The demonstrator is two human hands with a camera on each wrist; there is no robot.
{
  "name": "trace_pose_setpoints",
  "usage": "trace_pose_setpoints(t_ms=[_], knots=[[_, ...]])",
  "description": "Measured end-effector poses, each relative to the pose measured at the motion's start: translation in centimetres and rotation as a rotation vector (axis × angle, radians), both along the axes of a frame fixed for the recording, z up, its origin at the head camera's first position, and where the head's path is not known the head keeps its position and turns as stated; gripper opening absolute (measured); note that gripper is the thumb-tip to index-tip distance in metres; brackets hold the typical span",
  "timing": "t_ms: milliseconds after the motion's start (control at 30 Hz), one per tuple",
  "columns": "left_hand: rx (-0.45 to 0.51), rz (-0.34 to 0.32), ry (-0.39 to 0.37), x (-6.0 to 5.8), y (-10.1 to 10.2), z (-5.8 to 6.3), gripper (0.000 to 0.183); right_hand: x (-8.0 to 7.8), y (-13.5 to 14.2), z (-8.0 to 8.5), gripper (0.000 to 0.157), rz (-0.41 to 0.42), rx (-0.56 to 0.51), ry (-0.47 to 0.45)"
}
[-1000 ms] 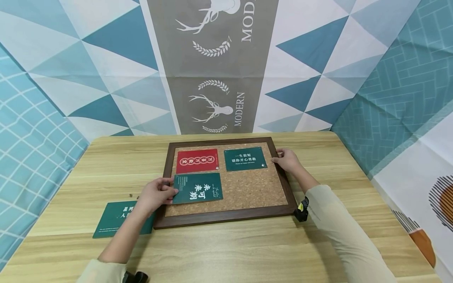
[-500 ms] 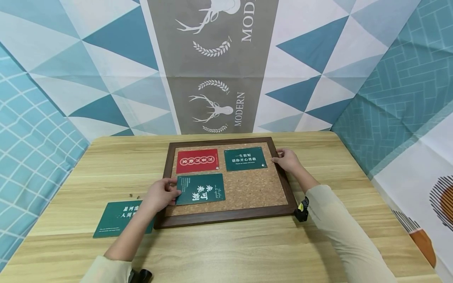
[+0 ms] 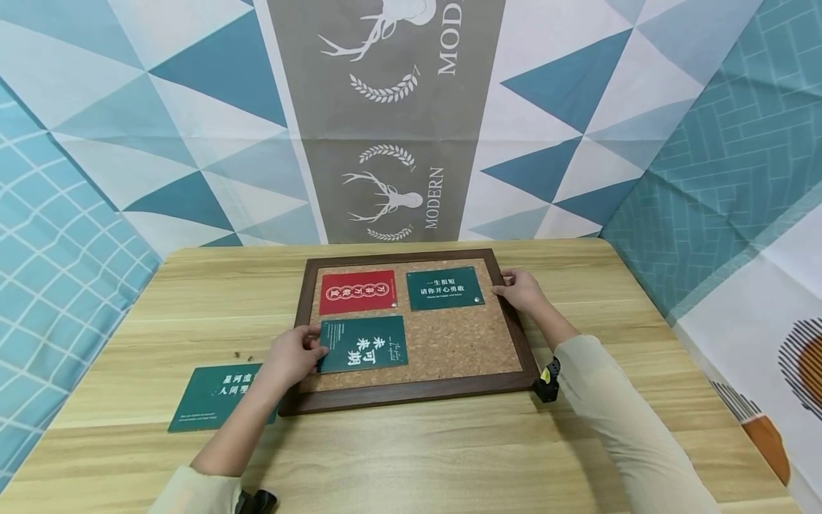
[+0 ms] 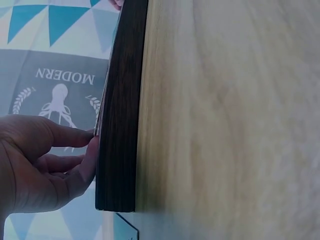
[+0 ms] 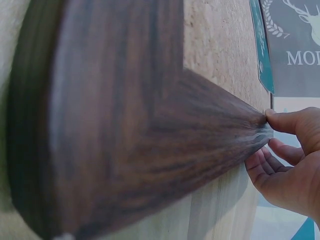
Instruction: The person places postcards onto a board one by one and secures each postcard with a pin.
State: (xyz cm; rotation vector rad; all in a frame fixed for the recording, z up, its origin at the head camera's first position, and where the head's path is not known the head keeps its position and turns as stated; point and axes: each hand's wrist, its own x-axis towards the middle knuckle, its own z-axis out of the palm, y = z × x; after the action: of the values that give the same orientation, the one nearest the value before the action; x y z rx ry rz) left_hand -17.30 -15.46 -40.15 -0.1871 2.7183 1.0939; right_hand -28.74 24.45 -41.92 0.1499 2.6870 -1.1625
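Counted on the table [image 3: 398, 457]: one cork board [image 3: 462, 343] in one dark wooden frame [image 3: 411, 390], lying flat, and four cards, three green and one red. Three of the cards are on the cork: the red card [image 3: 359, 293] at far left, the upper green card [image 3: 446, 288] at far right, and the lower green card [image 3: 364, 344] at near left, just below the red one. The fourth, the loose green card [image 3: 208, 400], lies on the table to the left of the frame, partly hidden by the left forearm [image 3: 227, 442]. Two small dark bits [image 3: 242, 356] lie near that card's far edge. Two hands are at work. The left hand [image 3: 292, 357] reaches over the frame's left side, thumb and fingers drawn to a narrow pinch on the left edge of the lower green card. The right hand [image 3: 521, 291] grips the frame's right side, its thumb on the upper face and the other fingers at the outer edge, as the right wrist view confirms. Both forearms extend forward from pale sleeves [image 3: 626, 421]; two black devices [image 3: 547, 384] are worn, one at each wrist.
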Motion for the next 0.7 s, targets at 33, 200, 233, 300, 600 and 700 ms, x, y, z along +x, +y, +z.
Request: trace_pose_setpoints(t_ms=[33,200,233,300,600,700], knots=[[0.001,0.0,0.001,0.0,0.0,0.0,0.043,0.0,0.0,0.0,0.053,0.0,0.0,-0.001],[-0.026,-0.005,0.005,0.0,0.1,-0.1,0.041,0.0,0.0,0.0,0.053,0.0,0.005,-0.001],[-0.032,-0.006,0.006,0.0,0.1,-0.1,0.04,0.0,-0.1,0.0,0.053,-0.002,0.006,0.0],[-0.04,-0.009,0.007,0.0,0.2,-0.1,0.04,0.0,-0.1,0.1,0.052,-0.005,0.011,0.002],[-0.017,-0.061,0.009,0.4,-0.5,0.1,0.038,0.1,-0.2,0.2,0.052,-0.01,0.011,-0.005],[-0.018,-0.075,0.011,0.5,-1.1,0.2,0.04,0.1,-0.2,0.2,0.052,-0.007,0.012,-0.003]])
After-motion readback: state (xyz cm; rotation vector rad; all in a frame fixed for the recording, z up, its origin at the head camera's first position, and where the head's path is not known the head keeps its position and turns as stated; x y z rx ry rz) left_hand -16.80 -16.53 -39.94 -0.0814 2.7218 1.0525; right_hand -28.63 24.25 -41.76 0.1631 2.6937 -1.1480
